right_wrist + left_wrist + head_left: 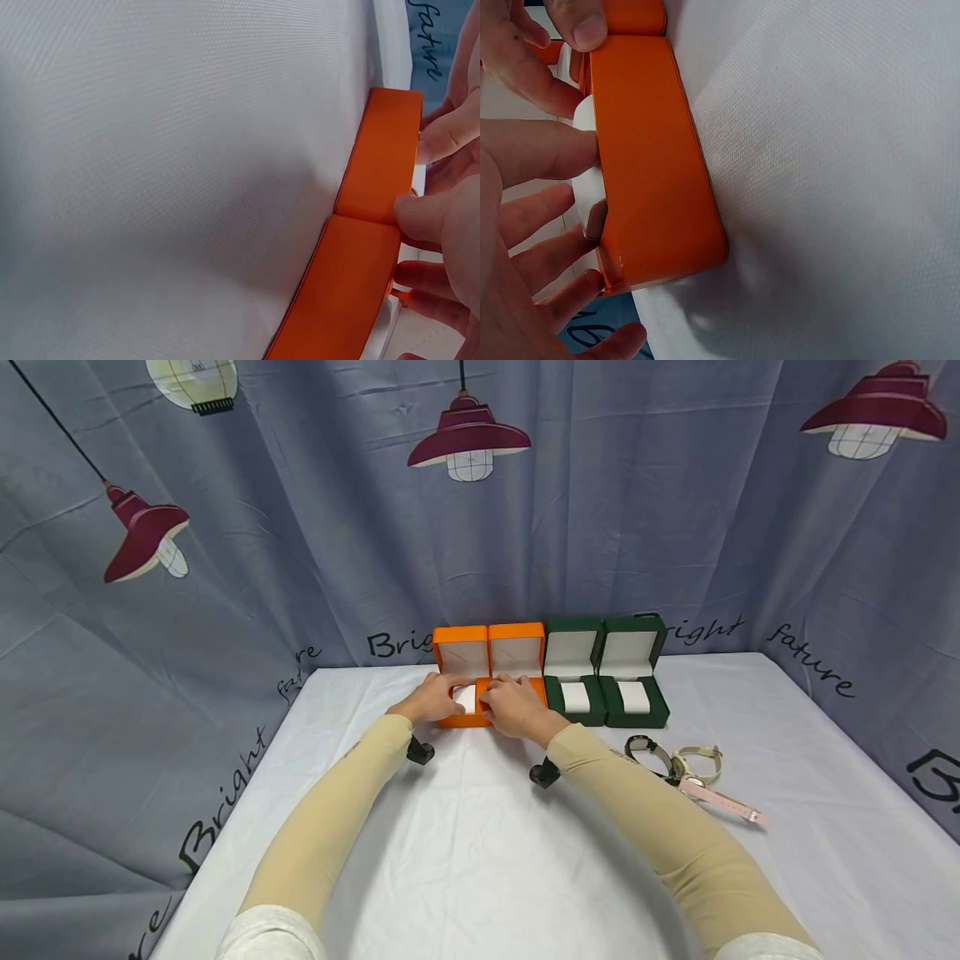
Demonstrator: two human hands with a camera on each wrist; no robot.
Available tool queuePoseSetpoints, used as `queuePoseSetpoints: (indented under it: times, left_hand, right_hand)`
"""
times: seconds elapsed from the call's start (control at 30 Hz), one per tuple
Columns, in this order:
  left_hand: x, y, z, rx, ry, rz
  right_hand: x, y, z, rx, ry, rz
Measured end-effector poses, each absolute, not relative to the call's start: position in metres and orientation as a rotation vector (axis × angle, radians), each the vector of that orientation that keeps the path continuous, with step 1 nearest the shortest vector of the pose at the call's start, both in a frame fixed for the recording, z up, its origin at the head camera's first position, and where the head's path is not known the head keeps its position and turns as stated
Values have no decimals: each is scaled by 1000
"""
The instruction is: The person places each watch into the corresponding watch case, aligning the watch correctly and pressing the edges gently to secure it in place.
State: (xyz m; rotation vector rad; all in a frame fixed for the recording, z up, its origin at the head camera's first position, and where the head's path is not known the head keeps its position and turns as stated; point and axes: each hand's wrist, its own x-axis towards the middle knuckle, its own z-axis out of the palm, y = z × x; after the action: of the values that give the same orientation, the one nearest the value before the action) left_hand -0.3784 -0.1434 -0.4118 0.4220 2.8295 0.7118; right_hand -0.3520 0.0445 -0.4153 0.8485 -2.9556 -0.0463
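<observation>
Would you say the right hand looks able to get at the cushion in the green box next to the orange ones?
Probably yes: the right hand is at the orange boxes, but the green box beside them stands open and its white cushion is uncovered.

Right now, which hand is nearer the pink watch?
Right. The right hand is at the orange boxes, left of the pink watch; the left hand, also there, is farther left.
</observation>
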Motion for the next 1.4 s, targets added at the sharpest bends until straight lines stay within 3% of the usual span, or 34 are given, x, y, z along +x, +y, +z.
queuePoseSetpoints:
  times: [0.53, 1.4]
  left_hand:
    - [-378, -140, -412, 498, 2942, 612]
    - [-373, -151, -413, 622, 2950, 864]
  right_hand:
    - [-353, 47, -417, 876, -2910, -2]
    - [-353, 48, -420, 884, -2906, -2]
